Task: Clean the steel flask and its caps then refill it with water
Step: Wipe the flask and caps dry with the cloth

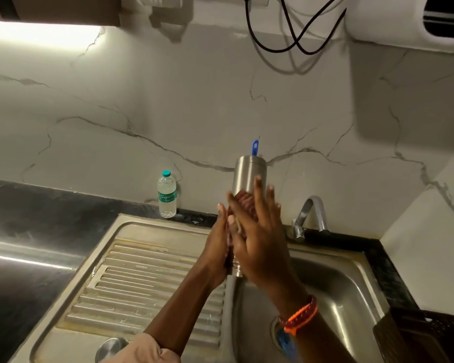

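plastic water bottle (167, 195), black cables (294, 30)

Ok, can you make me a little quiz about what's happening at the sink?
1. True or false: the clear plastic bottle with a teal cap stands upright on the dark counter.
2. Where is the silver steel flask?
A. Lying in the basin
B. Held up between the left hand and the right hand, over the steel sink
C. Standing beside the tap
3. Fill the gap: the woven band on the right wrist is coloured ____.

Key: 1 true; 2 B; 3 orange.
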